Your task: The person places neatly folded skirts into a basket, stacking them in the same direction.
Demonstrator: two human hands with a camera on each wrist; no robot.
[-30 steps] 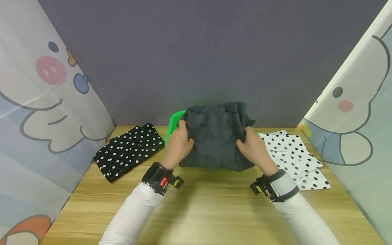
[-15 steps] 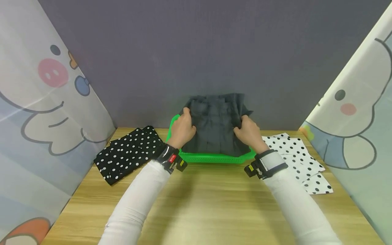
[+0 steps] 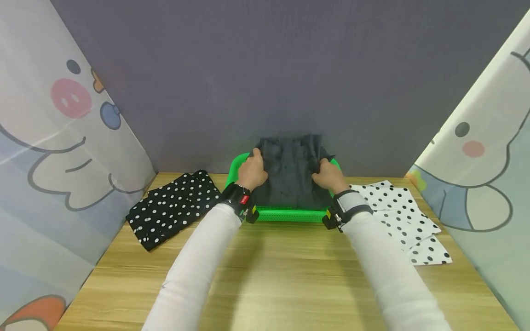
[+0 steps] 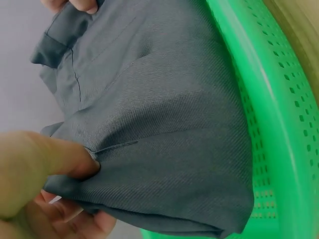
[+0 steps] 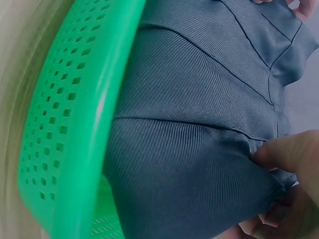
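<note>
At the far left hangs a curtain printed with a pig. Next comes the black cloth, white-dotted, lying in overlapping layers on the table, its length slanting from near left to far right.

The left hand comes next, at the left side of the dark garment. Its thumb lies on top and its fingers are curled underneath, pinching the fabric.

The garment is in the middle, held at the green basket. Its near part sits inside the near rim; its far end, ragged and bunched, stands up against the grey wall. Seams run away from the person, so that end points to the wall, while the near edge lies crosswise, roughly along the basket's front. Which way its long axis runs I cannot tell, as the hands cover parts of both sides.

The right hand pinches the garment's right side, thumb above, fingers folded below. Beyond it the white cloths, black-dotted, overlap on the table. At the far right is another printed curtain.
</note>
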